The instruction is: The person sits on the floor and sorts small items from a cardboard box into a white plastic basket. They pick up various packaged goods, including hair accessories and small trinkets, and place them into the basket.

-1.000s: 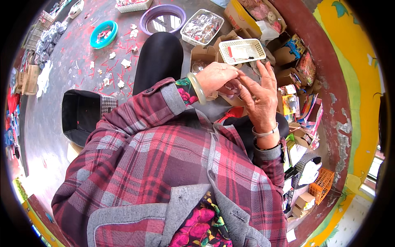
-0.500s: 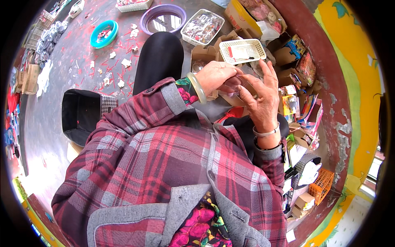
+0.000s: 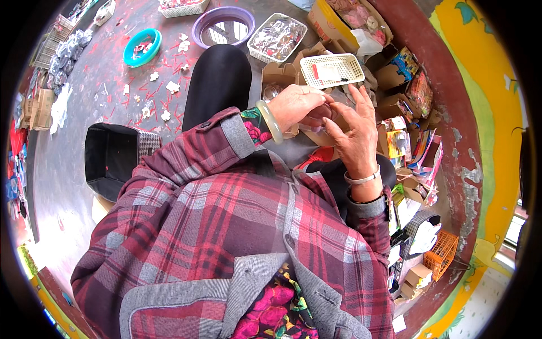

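Note:
My left hand (image 3: pixel 299 106), with a pale bangle at its wrist, is closed on a clear, pinkish see-through round piece (image 3: pixel 320 114). Its exact kind cannot be made out. Facing it, my right hand (image 3: pixel 357 127) has its thumb and index finger apart beside the piece's edge, the other fingers stretched upward. Just beyond the hands sits a cream plastic basket (image 3: pixel 359 72) with a red stick-like item, a white piece and a small black item in it. An open cardboard box (image 3: pixel 276 74) stands below and left of the basket, partly behind my left hand.
A purple basin (image 3: pixel 248 21) with dark liquid, a white basket of wrapped items (image 3: pixel 293 42) and a turquoise basin (image 3: pixel 130 56) stand ahead. A black box (image 3: pixel 104 158) is at left. Cartons (image 3: pixel 389 76) and an orange crate (image 3: pixel 441 255) line the right wall. Red scraps litter the floor.
My right hand has shifted slightly left, with its thumb and index finger a little closer to my left hand. My left hand stays nearly in place.

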